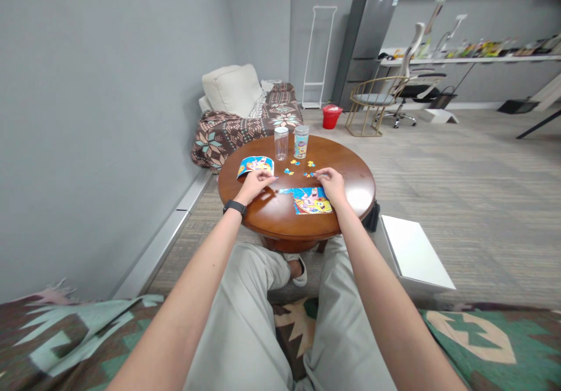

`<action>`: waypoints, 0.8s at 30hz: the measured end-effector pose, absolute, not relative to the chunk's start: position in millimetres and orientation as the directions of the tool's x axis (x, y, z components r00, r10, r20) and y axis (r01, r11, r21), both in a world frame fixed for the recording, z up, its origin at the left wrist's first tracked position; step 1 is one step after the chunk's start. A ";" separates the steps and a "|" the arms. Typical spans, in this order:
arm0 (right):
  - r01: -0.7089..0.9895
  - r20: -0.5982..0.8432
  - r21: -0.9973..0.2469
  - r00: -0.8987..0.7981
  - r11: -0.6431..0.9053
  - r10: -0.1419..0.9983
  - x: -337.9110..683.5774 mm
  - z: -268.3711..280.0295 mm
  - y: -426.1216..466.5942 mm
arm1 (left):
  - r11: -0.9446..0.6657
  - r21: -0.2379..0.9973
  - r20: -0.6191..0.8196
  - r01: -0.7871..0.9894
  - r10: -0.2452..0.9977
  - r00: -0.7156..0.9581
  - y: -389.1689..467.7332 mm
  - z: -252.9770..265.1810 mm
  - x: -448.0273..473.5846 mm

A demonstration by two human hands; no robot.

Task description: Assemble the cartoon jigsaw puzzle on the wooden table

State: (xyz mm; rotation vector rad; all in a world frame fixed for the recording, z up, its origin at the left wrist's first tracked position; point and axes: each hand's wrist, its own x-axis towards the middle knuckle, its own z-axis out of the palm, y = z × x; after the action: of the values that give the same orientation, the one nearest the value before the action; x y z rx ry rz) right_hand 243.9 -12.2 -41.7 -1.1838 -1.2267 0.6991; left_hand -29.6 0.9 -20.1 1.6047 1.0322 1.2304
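Observation:
On the round wooden table (267, 210) lies a partly joined cartoon jigsaw puzzle (312, 201), blue, pink and yellow, its upper left edge uneven. My left hand (256, 183), wearing a black wristband, is closed left of it; a tiny bluish puzzle piece shows at its fingertips. In front of a curved picture sheet (256, 164) with a similar cartoon, this hand covers its lower edge. My right hand (332, 185) is over the puzzle's right end, fingertips pinched on a blue piece beside loose puzzle pieces (308, 175). More small piles of pieces (295, 162) lie behind.
A clear lidded jar (281, 144) and a cartoon-labelled jar (301, 142) stand at the table's back. A white box (416, 251) is on the floor at right. Behind are a draped seat (245, 123), red bin (332, 117), chairs and a fridge (368, 43).

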 end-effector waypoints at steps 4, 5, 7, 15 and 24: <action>0.031 0.253 -0.967 0.226 0.253 0.940 240.4 -38.2 -14.7 | -0.287 0.955 0.270 0.080 0.947 0.175 3.2 -22.4 -28.6; 0.022 0.245 -0.969 0.210 0.246 0.946 239.8 -37.3 -15.6 | -0.287 0.955 0.271 0.077 0.948 0.170 4.0 -23.0 -28.9; 0.045 0.242 -0.970 0.187 0.238 0.952 239.3 -35.9 -16.8 | -0.306 0.948 0.290 0.088 0.944 0.157 5.3 -24.0 -30.0; 0.150 0.321 -0.945 0.236 0.291 0.917 241.4 -35.6 -14.3 | -0.268 0.961 0.257 0.071 0.957 0.133 5.3 -24.6 -32.8; 0.083 0.339 -0.941 0.248 0.329 0.908 241.2 -37.6 -16.6 | -0.235 0.972 0.231 0.004 0.961 0.152 3.8 -22.7 -31.6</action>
State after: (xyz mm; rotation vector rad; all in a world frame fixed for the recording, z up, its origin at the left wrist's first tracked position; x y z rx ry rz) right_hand 241.2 -16.6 -37.6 -1.0944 -1.1876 0.7512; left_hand -31.6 3.8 -22.7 1.4649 0.9906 1.2519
